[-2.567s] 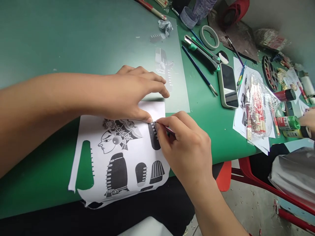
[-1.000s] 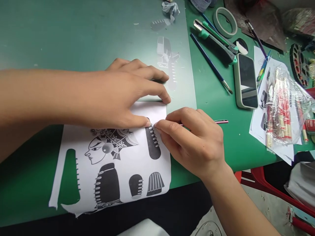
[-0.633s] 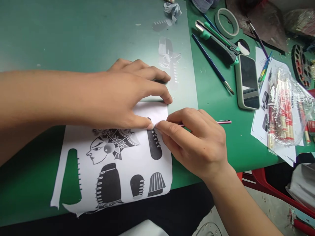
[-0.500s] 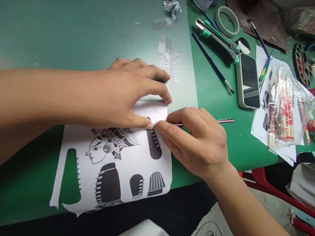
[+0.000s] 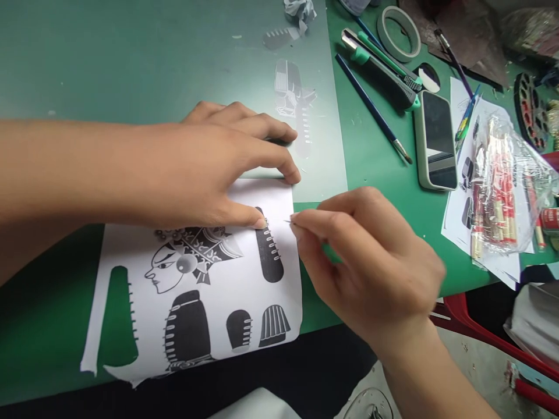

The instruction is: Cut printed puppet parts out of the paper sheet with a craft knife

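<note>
Fingers spread, my left hand (image 5: 236,157) lies across the top of a white printed sheet (image 5: 236,279), its thumb pressing beside a dark elongated printed shape (image 5: 271,256) with a notched edge. My right hand (image 5: 371,262) is closed in a pinch on a slim craft knife (image 5: 287,220); only its fine metal tip shows, the rest being hidden by the hand. That tip is above the sheet's right part, apart from the dark shape. The sheet also bears a head in profile (image 5: 168,265) and several dark shapes. A cut-out opening at its left shows the green table.
A translucent mat (image 5: 174,64) lies beyond the sheet, with loose cut pieces (image 5: 288,81) and crumpled paper (image 5: 300,11). Right of it are a paintbrush (image 5: 373,107), utility knives (image 5: 379,70), a tape roll (image 5: 399,58), a phone (image 5: 437,139) and bagged red-and-gold sticks (image 5: 502,192).
My right hand has moved right, lifting the knife tip away from the dark shape's edge. My left hand stays in place on the sheet. The whole view has shifted slightly.
</note>
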`<state>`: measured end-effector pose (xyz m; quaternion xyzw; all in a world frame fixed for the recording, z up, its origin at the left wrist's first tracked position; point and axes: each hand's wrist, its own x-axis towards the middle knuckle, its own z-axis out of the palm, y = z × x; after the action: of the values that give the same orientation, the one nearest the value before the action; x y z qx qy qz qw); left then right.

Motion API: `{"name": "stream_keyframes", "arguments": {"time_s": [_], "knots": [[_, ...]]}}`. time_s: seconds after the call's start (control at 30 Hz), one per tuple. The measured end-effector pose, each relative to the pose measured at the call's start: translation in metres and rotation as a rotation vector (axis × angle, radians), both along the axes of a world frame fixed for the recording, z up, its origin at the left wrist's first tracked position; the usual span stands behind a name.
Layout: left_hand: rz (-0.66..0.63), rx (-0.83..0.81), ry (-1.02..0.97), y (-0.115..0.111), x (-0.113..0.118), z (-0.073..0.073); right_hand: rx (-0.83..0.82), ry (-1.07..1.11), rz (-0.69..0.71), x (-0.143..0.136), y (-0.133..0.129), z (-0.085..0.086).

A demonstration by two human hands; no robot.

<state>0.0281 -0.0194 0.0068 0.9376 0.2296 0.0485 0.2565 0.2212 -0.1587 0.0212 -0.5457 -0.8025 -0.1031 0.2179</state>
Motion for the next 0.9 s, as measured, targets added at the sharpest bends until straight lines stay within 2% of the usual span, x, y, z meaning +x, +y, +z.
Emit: {"name": "stream_keyframes", "arguments": {"time_s": [0.13,0.33,0.43,0.57,0.67,0.77,0.83,0.9], "knots": [[0.007,-0.029,0.013,-0.002,0.002,0.006,-0.151,0.094,-0.195,-0.018,-0.009,0.008],[0.038,-0.03,0.014,-0.002,0.003,0.004,-0.217,0.111,-0.351,-0.04,-0.012,0.004],[0.047,-0.016,0.025,-0.004,0.004,0.009,-0.208,0.103,-0.351,-0.043,-0.014,0.006],[0.062,-0.027,0.104,-0.01,0.007,0.022,-0.202,0.089,-0.221,-0.03,-0.016,0.006],[0.047,0.031,0.126,-0.016,0.01,0.029,-0.12,0.099,-0.15,-0.016,-0.014,0.003],[0.092,0.149,0.178,-0.022,0.014,0.034,-0.08,0.116,-0.208,-0.011,-0.012,0.0],[0.156,0.2,0.293,-0.025,0.017,0.038,-0.099,0.112,-0.286,-0.012,-0.011,-0.001],[0.188,0.175,0.464,-0.027,0.018,0.042,-0.129,0.126,-0.348,-0.014,-0.01,-0.003]]}}
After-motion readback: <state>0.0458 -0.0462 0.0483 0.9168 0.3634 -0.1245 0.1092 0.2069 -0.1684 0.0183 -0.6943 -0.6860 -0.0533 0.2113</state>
